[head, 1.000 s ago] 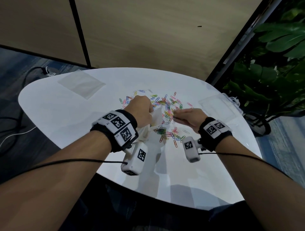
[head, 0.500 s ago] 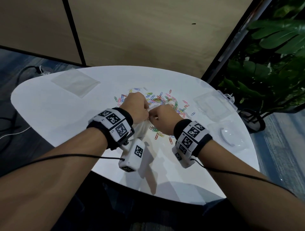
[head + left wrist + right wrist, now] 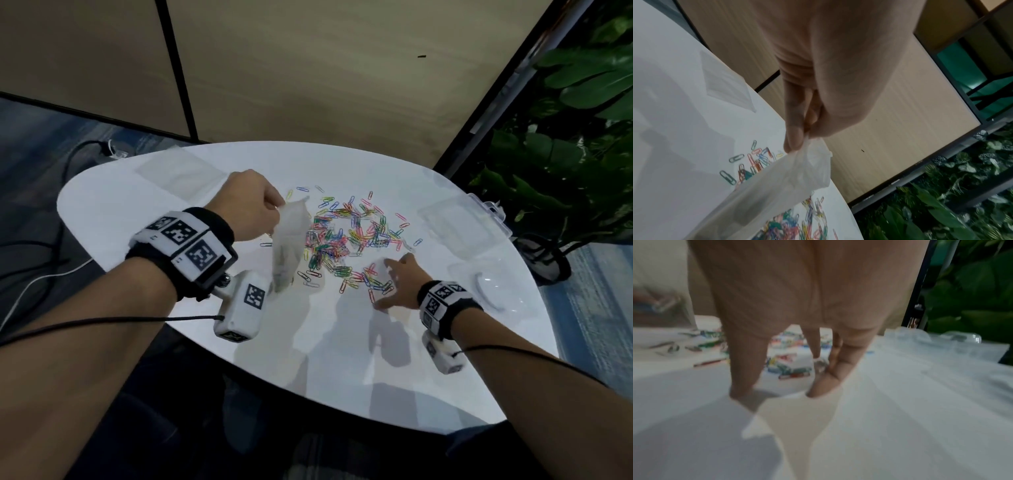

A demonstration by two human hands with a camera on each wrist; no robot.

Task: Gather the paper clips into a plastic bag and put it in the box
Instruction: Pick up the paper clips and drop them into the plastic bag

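Head view: my left hand is pinching the top edge of the clear plastic bag, dangling it above the white table. My right hand, grip spread wide, is hovering beside the scattered coloured paper clips. The clear plastic box is sitting near the table's right edge.

The right wrist view is smeared by blur, so the paper clips at frame centre read only as coloured streaks. In the head view, the plastic bag's contents are perhaps clips, veiled by film.
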